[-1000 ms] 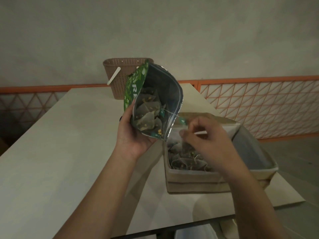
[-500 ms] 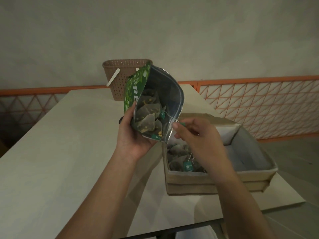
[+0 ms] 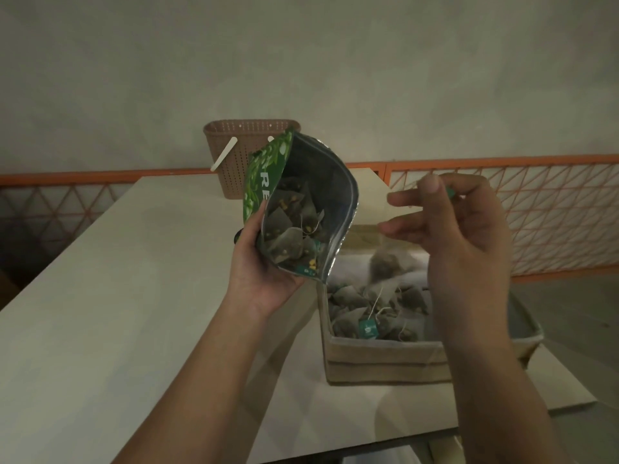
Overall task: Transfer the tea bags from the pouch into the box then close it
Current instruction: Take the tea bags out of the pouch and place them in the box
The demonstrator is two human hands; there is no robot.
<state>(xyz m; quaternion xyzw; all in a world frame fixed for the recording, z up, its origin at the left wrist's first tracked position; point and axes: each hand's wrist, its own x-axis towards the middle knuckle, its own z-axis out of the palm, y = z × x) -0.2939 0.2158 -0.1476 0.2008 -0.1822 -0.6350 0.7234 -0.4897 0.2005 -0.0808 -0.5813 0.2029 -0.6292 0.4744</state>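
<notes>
Here, a pale counter (image 3: pixel 100 313) fills the left of the scene, and a brown perforated basket (image 3: pixel 241 152) with a white handle stands at its far edge. Just right of it, the left hand (image 3: pixel 264 279) holds up a green pouch (image 3: pixel 301 209) from below, its grip curled round the pouch's lower end; the mouth gapes wide toward the camera. Several tea bags (image 3: pixel 288 242) lie heaped in the pouch's near end. To the right and below stands a cardboard box (image 3: pixel 385 360) on the counter, its top open, with a pile of tea bags (image 3: pixel 375 306) and a green tag inside. A single tea bag (image 3: pixel 385 267), blurred, hangs over the box. Above it the right hand (image 3: pixel 462 236) is raised, thumb and a finger pinched on a small green tag (image 3: pixel 450 193), the other fingers spread toward the pouch. An orange lattice railing (image 3: pixel 552 212) runs along the far right.
</notes>
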